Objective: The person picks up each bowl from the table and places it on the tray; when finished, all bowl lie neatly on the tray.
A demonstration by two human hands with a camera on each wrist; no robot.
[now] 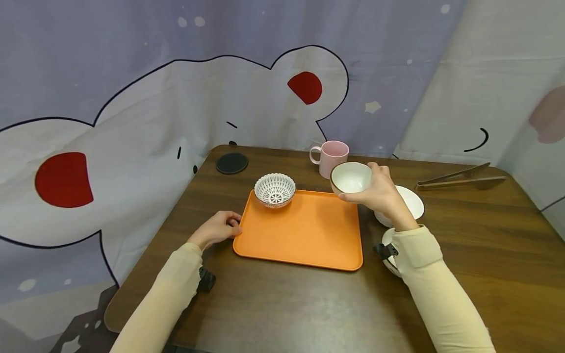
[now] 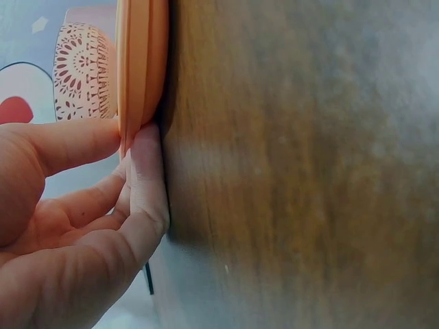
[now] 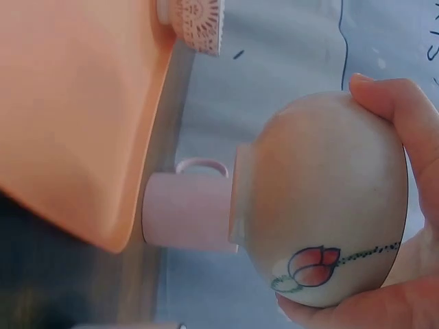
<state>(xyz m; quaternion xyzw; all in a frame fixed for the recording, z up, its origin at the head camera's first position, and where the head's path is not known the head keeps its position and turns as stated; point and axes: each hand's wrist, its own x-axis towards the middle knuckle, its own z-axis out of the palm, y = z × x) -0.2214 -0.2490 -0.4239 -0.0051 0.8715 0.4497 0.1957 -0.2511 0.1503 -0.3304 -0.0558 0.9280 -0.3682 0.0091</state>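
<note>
A white bowl point(image 1: 350, 176) with a brown rim is held in the air by my right hand point(image 1: 379, 193), above the tray's far right corner. In the right wrist view a painted red flower shows on the bowl point(image 3: 322, 185), with thumb and fingers on opposite sides of its rim. My left hand point(image 1: 217, 228) pinches the left edge of the orange tray point(image 1: 304, 235); the left wrist view shows digits above and below the tray's rim point(image 2: 142, 62). Inside the tray's far left corner sits a white bowl with a dark cut-like pattern point(image 1: 274, 190).
Behind the tray stands a pink mug point(image 1: 334, 158). A black round coaster point(image 1: 231, 163) lies at the far left. To the right are a white plate point(image 1: 411, 201), metal tongs point(image 1: 459, 181) and another white dish point(image 1: 388, 239), partly hidden by the right sleeve. A printed curtain hangs behind the table.
</note>
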